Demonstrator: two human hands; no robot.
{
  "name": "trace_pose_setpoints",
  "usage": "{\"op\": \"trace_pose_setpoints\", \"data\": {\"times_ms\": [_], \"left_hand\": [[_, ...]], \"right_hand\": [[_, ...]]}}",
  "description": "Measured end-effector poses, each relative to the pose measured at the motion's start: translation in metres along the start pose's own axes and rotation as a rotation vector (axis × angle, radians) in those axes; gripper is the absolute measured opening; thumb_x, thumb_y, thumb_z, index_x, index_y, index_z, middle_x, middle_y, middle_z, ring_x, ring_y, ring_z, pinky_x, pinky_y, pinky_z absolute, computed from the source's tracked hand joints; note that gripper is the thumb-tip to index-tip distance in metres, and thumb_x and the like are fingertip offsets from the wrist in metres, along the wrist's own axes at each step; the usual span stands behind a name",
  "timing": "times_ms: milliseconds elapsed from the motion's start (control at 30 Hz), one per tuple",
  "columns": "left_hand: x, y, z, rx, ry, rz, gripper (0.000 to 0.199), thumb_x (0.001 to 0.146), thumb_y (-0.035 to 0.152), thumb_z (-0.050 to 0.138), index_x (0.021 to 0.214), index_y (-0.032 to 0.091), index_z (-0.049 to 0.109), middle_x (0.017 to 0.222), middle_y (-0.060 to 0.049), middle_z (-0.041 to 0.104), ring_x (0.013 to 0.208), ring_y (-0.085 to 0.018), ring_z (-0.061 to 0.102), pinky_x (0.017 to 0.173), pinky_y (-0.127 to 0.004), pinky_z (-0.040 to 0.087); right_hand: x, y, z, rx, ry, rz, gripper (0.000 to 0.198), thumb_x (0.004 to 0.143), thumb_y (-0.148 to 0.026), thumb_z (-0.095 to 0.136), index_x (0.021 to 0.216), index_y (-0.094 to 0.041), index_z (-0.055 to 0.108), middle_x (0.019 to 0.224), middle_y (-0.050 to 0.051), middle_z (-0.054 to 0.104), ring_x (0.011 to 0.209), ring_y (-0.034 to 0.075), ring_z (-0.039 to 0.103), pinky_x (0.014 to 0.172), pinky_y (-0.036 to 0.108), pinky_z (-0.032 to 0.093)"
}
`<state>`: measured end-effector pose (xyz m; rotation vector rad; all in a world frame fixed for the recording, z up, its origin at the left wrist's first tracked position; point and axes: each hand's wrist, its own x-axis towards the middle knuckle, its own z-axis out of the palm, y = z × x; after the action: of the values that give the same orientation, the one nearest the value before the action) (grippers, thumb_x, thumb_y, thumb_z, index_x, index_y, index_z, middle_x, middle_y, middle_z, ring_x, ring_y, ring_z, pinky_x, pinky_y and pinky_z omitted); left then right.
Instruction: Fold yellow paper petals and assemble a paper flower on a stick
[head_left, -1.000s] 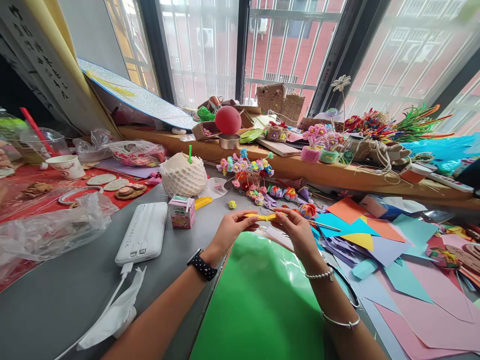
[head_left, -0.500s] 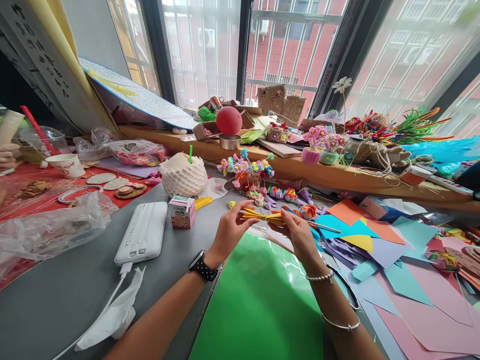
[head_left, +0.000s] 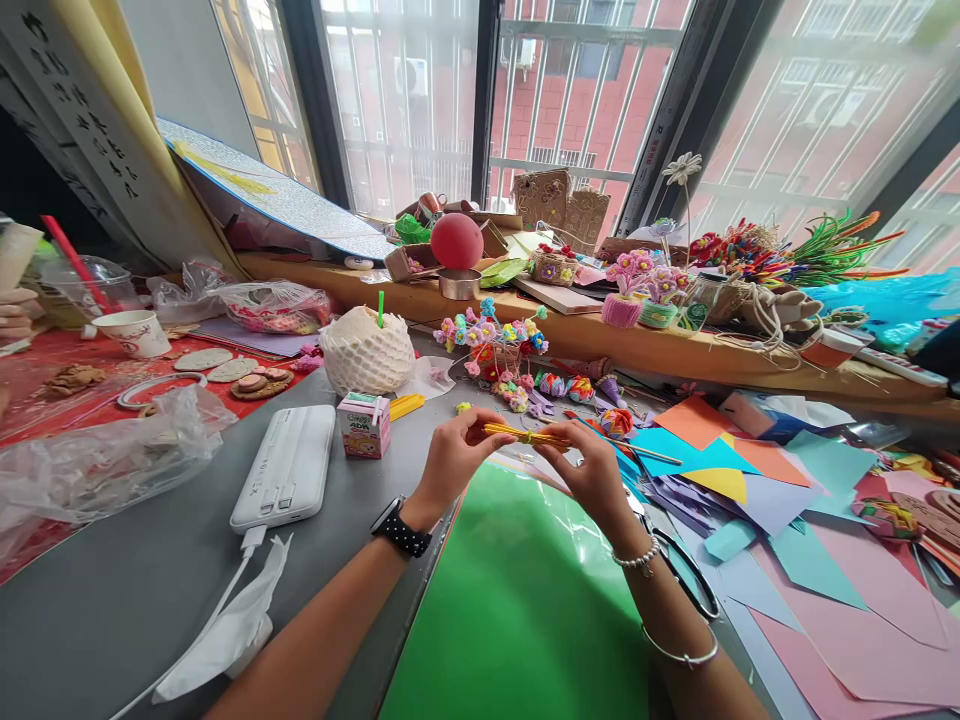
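A bundle of thin yellow paper strips (head_left: 525, 436), bound at its middle with a greenish tie, is held level between my two hands above the far edge of a glossy green sheet (head_left: 517, 600). My left hand (head_left: 454, 455) pinches the bundle's left end between thumb and fingers. At the other end, my right hand (head_left: 591, 472) grips it close to the tie, fingertips pressed together. Scissors with black handles (head_left: 701, 580) lie partly hidden behind my right wrist. More yellow strips (head_left: 406, 405) rest beside a pink drink carton (head_left: 364, 425).
Left of me are a white power bank (head_left: 283, 465) with a cable, a peeled coconut (head_left: 367, 350) with a green straw, and a plastic bag (head_left: 112, 460). Coloured paper (head_left: 817, 570) covers the right side. Another person's hand (head_left: 15, 315) shows at far left.
My right hand has turned, its fingers now pinching the bundle from above. The strips look narrower and more tightly gathered. My left hand has shifted slightly left.
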<state>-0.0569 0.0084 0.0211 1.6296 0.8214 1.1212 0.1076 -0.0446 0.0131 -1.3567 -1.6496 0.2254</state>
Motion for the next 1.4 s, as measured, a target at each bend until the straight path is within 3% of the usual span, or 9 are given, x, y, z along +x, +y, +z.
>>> {"op": "trace_pose_setpoints", "data": {"times_ms": [133,267,400,633,833,1000,1400], "left_hand": [[0.0,0.001,0.004,-0.243,-0.028,-0.1,0.044,0.06,0.025,0.067,0.096,0.017,0.043,0.082,-0.002,0.059,0.078,-0.014,0.057,0.07,-0.025,0.045],[0.0,0.001,0.007,-0.366,-0.111,-0.162,0.027,0.063,0.026,0.064,0.083,0.014,0.051,0.079,-0.001,0.058,0.075,-0.012,0.056,0.071,-0.023,0.044],[-0.001,0.004,0.005,-0.331,-0.072,-0.174,0.025,0.06,0.028,0.066,0.073,0.013,0.052,0.067,0.002,0.057,0.066,-0.011,0.055,0.067,-0.023,0.044],[-0.004,0.004,0.008,-0.238,-0.095,-0.22,0.027,0.061,0.031,0.066,0.073,0.013,0.051,0.066,0.0,0.059,0.066,-0.013,0.056,0.062,-0.025,0.044],[-0.002,0.004,0.006,-0.354,-0.159,-0.241,0.039,0.058,0.026,0.068,0.091,0.014,0.05,0.076,-0.001,0.061,0.073,-0.013,0.057,0.069,-0.027,0.045],[-0.001,0.002,0.005,-0.302,-0.185,-0.213,0.025,0.061,0.027,0.065,0.079,0.012,0.055,0.076,-0.002,0.061,0.072,-0.014,0.057,0.067,-0.027,0.045],[-0.002,0.001,0.006,-0.303,-0.164,-0.205,0.025,0.061,0.028,0.066,0.075,0.011,0.055,0.073,-0.003,0.061,0.072,-0.015,0.058,0.068,-0.028,0.046]], "right_hand": [[-0.002,-0.004,0.002,0.017,0.035,0.0,0.013,0.073,-0.027,0.055,0.081,-0.017,0.056,0.078,0.004,0.059,0.071,0.015,0.055,0.067,0.028,0.045],[-0.004,-0.008,0.005,-0.007,0.043,-0.021,0.011,0.073,-0.025,0.055,0.081,-0.018,0.055,0.076,0.003,0.057,0.07,0.015,0.054,0.064,0.027,0.045],[-0.004,-0.01,0.005,-0.04,0.038,-0.084,0.014,0.071,-0.026,0.057,0.083,-0.018,0.055,0.083,0.005,0.057,0.079,0.017,0.052,0.071,0.03,0.043],[-0.003,-0.015,0.006,-0.02,0.01,-0.121,0.012,0.076,-0.023,0.052,0.087,-0.019,0.056,0.084,0.005,0.057,0.082,0.017,0.051,0.073,0.031,0.043],[-0.005,-0.016,0.008,0.062,0.029,-0.061,0.009,0.077,-0.023,0.05,0.083,-0.019,0.056,0.081,0.004,0.055,0.074,0.015,0.053,0.065,0.027,0.046],[-0.005,-0.014,0.008,0.097,0.044,-0.04,0.008,0.076,-0.022,0.05,0.081,-0.019,0.056,0.079,0.004,0.055,0.073,0.014,0.053,0.064,0.027,0.046],[-0.006,-0.011,0.011,0.078,0.084,-0.119,0.008,0.077,-0.02,0.049,0.078,-0.02,0.057,0.08,0.004,0.055,0.078,0.015,0.052,0.069,0.029,0.044]]}}
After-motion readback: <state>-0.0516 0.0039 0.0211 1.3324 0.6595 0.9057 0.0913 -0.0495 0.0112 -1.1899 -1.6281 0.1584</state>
